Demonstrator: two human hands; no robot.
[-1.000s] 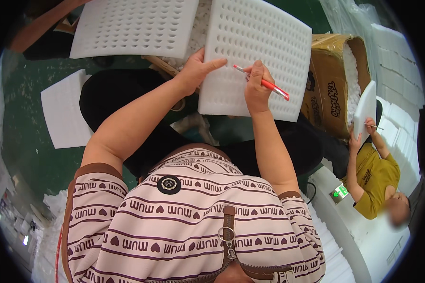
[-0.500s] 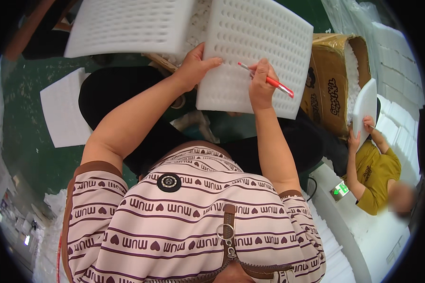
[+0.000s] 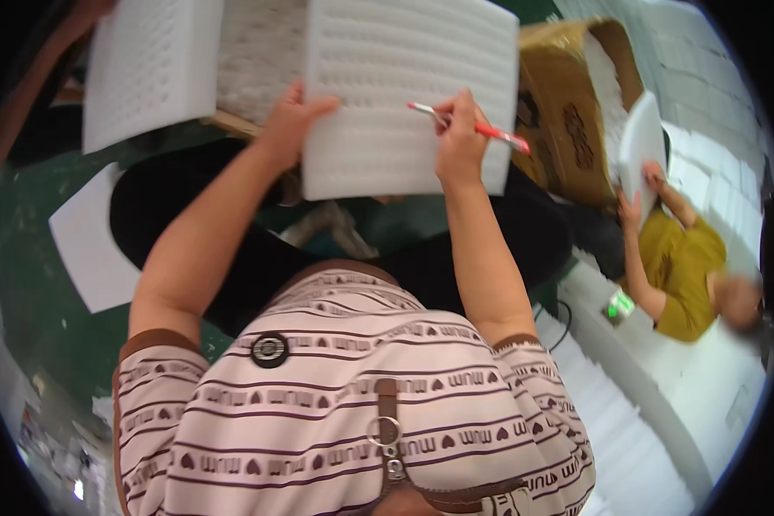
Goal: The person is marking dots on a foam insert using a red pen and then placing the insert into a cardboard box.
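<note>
From my end, I see the left hand (image 3: pixel 292 126) clamping the dimpled foam sheet's (image 3: pixel 378 159) left edge, thumb on top — probably steadying it, left of the brown carton (image 3: pixel 552 142) — while the right hand's (image 3: pixel 462 144) fingers close round a red pen (image 3: pixel 500 134), apparently for aim.

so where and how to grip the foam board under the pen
I'd pinch the white foam board by its left edge, from the left: it's a flat slab, and the right hand with red pen crowds its right side.
</note>
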